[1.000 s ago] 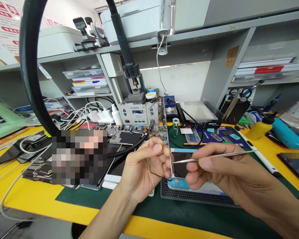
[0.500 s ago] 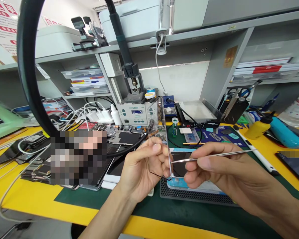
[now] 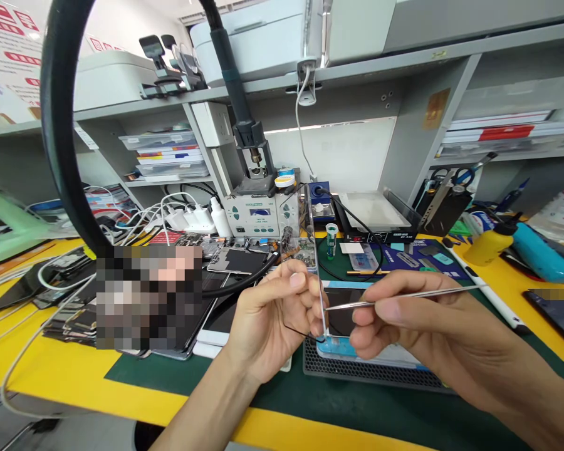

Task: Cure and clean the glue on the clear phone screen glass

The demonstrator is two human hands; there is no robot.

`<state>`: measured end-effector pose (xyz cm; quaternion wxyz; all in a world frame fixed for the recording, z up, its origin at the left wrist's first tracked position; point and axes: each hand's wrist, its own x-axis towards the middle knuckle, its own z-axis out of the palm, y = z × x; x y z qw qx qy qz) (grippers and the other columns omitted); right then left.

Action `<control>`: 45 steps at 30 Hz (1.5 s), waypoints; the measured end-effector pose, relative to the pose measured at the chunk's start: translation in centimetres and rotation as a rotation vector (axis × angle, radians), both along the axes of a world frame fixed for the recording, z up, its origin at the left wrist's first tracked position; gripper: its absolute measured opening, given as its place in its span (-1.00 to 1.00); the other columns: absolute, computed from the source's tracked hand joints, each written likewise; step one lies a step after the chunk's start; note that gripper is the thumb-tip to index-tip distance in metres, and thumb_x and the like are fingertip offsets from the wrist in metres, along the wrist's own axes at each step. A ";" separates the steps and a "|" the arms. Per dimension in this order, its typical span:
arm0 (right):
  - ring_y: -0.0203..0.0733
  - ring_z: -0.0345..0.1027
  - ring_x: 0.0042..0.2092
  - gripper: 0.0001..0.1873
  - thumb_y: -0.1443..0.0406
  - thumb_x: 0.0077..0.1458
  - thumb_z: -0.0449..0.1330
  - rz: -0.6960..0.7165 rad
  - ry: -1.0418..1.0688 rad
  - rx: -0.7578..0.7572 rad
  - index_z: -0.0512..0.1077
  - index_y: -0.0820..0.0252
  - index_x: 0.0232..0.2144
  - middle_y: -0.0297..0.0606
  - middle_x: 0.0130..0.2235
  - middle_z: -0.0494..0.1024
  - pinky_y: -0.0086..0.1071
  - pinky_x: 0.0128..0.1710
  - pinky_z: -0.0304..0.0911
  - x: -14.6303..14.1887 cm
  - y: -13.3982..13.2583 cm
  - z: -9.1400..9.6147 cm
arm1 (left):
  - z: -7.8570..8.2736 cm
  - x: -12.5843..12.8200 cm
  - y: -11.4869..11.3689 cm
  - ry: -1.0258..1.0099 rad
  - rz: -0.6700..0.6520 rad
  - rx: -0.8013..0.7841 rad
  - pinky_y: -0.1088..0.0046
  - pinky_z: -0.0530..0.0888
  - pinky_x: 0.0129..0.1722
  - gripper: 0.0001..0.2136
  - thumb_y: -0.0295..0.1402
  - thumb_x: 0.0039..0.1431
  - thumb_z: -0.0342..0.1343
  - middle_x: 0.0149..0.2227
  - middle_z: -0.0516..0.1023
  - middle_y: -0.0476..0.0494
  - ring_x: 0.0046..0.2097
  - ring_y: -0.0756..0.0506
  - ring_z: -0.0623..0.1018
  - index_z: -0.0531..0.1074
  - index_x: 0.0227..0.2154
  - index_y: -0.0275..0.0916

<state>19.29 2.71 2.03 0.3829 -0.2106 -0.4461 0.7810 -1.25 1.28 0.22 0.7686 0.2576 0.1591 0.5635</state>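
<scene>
My left hand (image 3: 275, 313) is closed on a thin phone frame (image 3: 318, 269), held upright and seen nearly edge-on. Part of its dark lower edge shows below the fingers. From the right, my right hand (image 3: 404, 313) pinches slim metal tweezers (image 3: 432, 292) between thumb and fingers. Their pointed tip meets or lies very close to the frame's near edge; actual contact I cannot tell. Beneath both hands a phone (image 3: 343, 300) with a dark screen and light-blue ends lies on a black perforated pad (image 3: 376, 374), partly covered by the right fingers.
Behind stands a soldering and hot-air station (image 3: 258, 216) with a thick black hose (image 3: 56, 125) arching at left. Stacked phone parts (image 3: 73, 319) sit left on the green mat (image 3: 305, 401). A white pen-like tool (image 3: 491, 294) and a yellow bottle (image 3: 491, 245) are at right.
The view has shifted slightly, so everything sits a little further right. Both hands keep nearly the same pose on the frame and tweezers.
</scene>
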 end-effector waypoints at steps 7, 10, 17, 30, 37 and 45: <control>-0.13 0.66 -0.32 -0.96 0.31 0.11 0.40 -0.003 -0.017 0.009 0.68 0.12 -0.33 -0.21 -0.32 0.73 -0.35 -0.24 0.57 0.1 -0.2 0.2 | 0.0 0.0 0.1 -0.003 -0.004 0.016 0.51 0.53 -0.49 -0.96 -0.51 0.13 0.23 -0.41 0.58 -0.10 -0.42 -0.03 0.56 0.51 -0.35 -0.30; -0.12 0.66 -0.30 -0.95 0.31 0.10 0.40 0.002 -0.024 0.009 0.68 0.12 -0.32 -0.21 -0.31 0.73 -0.35 -0.22 0.57 0.1 -0.1 0.1 | 0.0 0.1 0.1 0.001 0.002 0.025 0.51 0.53 -0.49 -0.97 -0.51 0.13 0.22 -0.42 0.57 -0.10 -0.42 -0.03 0.56 0.51 -0.35 -0.30; -0.14 0.66 -0.31 -0.95 0.29 0.09 0.41 0.008 -0.032 0.010 0.68 0.11 -0.34 -0.23 -0.32 0.73 -0.38 -0.23 0.56 0.3 -0.2 0.0 | 0.0 0.1 -0.1 0.024 0.015 0.034 0.52 0.50 -0.47 -0.96 -0.52 0.13 0.21 -0.42 0.58 -0.11 -0.42 -0.02 0.55 0.51 -0.35 -0.30; -0.10 0.66 -0.31 -0.96 0.32 0.09 0.41 0.020 -0.012 -0.029 0.68 0.14 -0.35 -0.20 -0.33 0.73 -0.35 -0.23 0.57 0.2 0.0 0.0 | 0.0 -0.1 -0.1 0.005 0.007 0.017 0.51 0.49 -0.48 -0.94 -0.52 0.12 0.23 -0.42 0.59 -0.12 -0.42 -0.04 0.56 0.52 -0.33 -0.29; -0.15 0.66 -0.30 -0.94 0.31 0.12 0.38 0.023 -0.013 0.009 0.68 0.15 -0.33 -0.21 -0.31 0.73 -0.41 -0.21 0.55 0.2 0.0 0.1 | -0.1 -0.1 -0.1 -0.001 0.002 0.025 0.52 0.49 -0.45 -0.95 -0.52 0.12 0.22 -0.41 0.59 -0.13 -0.41 -0.03 0.56 0.52 -0.34 -0.30; -0.14 0.66 -0.28 -0.93 0.32 0.14 0.37 0.033 -0.024 -0.005 0.68 0.13 -0.31 -0.21 -0.30 0.73 -0.40 -0.20 0.56 0.4 0.0 0.0 | 0.0 0.0 -0.1 0.005 0.010 0.018 0.52 0.50 -0.45 -0.95 -0.52 0.11 0.23 -0.42 0.58 -0.12 -0.42 -0.03 0.56 0.52 -0.34 -0.30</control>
